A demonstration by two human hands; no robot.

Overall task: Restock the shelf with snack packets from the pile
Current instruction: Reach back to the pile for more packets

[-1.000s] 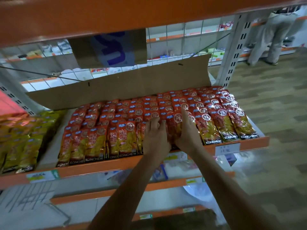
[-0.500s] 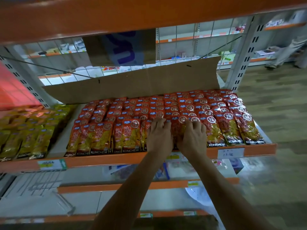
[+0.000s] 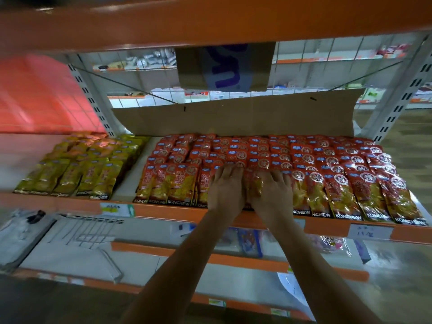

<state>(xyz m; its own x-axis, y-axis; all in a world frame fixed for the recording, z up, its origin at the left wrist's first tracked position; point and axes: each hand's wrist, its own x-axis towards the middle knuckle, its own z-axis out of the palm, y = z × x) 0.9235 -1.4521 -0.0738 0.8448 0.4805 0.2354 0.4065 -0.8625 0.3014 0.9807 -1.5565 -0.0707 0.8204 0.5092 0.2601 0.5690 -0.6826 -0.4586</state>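
Together, left hand (image 3: 225, 190) and right hand (image 3: 274, 195) press flat, fingers straight, on snack packets (image 3: 339, 192)

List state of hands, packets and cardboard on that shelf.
red snack packets, overlapping rows, pressed at front centre
yellow snack packets, overlapping rows, untouched
left hand, palm down, pressing the red snack packets
right hand, palm down, pressing alongside
cardboard sheet, standing behind the red rows

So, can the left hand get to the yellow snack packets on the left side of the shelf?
Probably yes. The left hand rests on the red snack packets, and nothing stands between it and the yellow snack packets further left.
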